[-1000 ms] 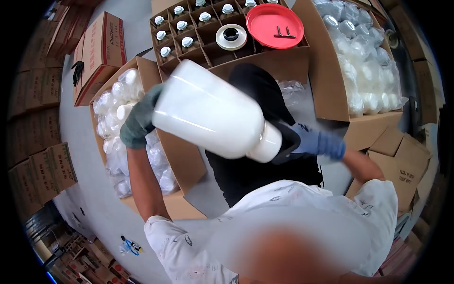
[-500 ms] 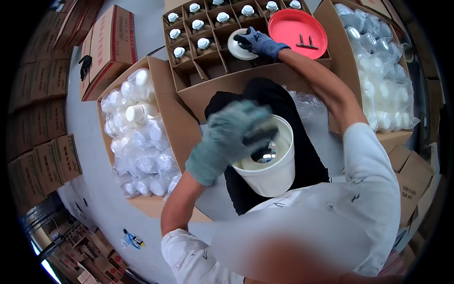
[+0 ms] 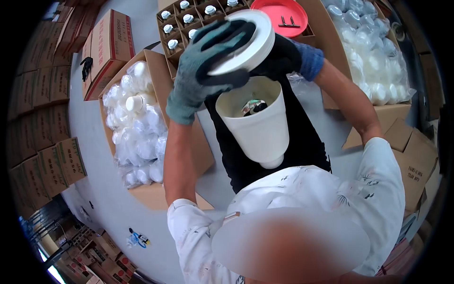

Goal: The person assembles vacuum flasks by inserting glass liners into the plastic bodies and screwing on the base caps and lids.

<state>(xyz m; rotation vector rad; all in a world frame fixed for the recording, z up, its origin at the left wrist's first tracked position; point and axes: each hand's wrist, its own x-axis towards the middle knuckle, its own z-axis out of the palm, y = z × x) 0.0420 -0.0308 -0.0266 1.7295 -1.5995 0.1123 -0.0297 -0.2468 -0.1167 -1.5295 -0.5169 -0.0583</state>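
My left hand [image 3: 196, 71], in a grey-green glove with dark coated fingers, is closed around the left side of a round white lid [image 3: 257, 45]. At its right side my right hand [image 3: 293, 57], in a blue and black glove, grips the same lid, its fingers partly hidden behind it. The lid is tilted, above the rim of a white container [image 3: 260, 130]. This container rests between my legs with its wide mouth up and its narrow end toward my body. Inside it a shiny metal and black part [image 3: 254, 107] shows.
A divided carton [image 3: 172, 59] of bottles with pale caps stands ahead, beside a red dish [image 3: 283, 16] with metal pieces. Boxes of bagged white parts stand at left [image 3: 137, 128] and right [image 3: 378, 61]. A closed carton [image 3: 111, 52] is at far left; blue-handled pliers [image 3: 139, 239] lie on the floor.
The container went from being held tilted to standing mouth up between my legs. The white lid left the divided carton, lifted by my right hand, and both hands now hold it over the container.
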